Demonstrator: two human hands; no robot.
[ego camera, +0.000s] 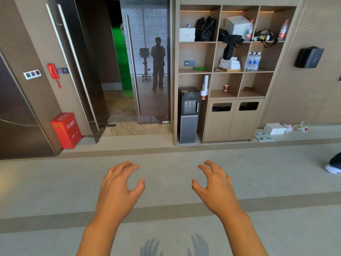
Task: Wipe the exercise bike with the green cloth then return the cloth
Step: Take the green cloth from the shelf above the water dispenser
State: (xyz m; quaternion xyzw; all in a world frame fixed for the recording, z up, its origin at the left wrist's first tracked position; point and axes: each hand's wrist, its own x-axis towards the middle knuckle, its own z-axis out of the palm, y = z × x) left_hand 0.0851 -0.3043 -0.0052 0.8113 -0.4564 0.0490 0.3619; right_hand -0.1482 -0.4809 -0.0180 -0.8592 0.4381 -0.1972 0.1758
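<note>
A folded green cloth lies on a middle shelf at the left of the wooden shelf unit, far ahead of me. An exercise bike shows only as a reflection in the glass door, beside the reflection of a standing person. My left hand and my right hand are held out in front of me over the grey floor, palms down, fingers loosely curled. Both hold nothing and touch nothing.
A water dispenser stands at the shelf unit's left foot. A red fire box sits by the open dark door. White towels, bottles and bags fill the shelves. A low step crosses the floor. Someone's shoe shows at right.
</note>
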